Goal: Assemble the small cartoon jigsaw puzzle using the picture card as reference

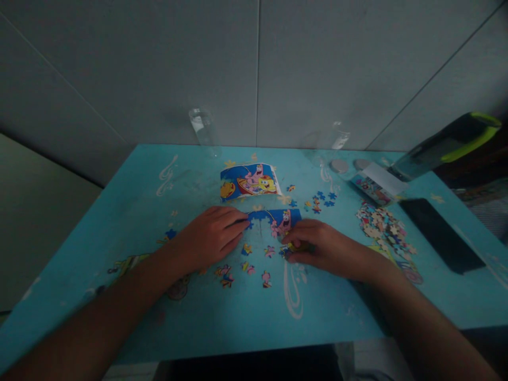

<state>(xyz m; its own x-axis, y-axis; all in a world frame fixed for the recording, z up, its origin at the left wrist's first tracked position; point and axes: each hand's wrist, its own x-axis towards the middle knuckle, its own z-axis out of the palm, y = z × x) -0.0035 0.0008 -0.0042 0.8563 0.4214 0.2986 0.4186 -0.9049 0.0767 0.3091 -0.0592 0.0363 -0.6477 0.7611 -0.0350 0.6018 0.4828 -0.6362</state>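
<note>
resting palm down in the head view, the left hand [212, 235] lays its slightly bent fingers together at the left end of a part-joined puzzle [282, 216]; its thumb is out of sight, so i cannot tell whether it grips anything. the right hand [319, 246] is half curled at the puzzle's right side, thumb below and fingers above some yellowish pieces [293, 247]; i cannot tell if it pinches one. the puzzle lies between the hands on a turquoise table [238, 328], just below a picture sheet [252, 182]. loose pieces [270, 251] lie between and below the hands, blue pieces [320, 196] beyond the right one. the left forearm hides some of the table's printed pattern, and the right hand covers part of the puzzle. farther right are a heap of pieces [384, 230], a dark slab [440, 233], a small box [373, 185] and a dark bottle [448, 143]. two round lids [339, 166] lie near the back.
</note>
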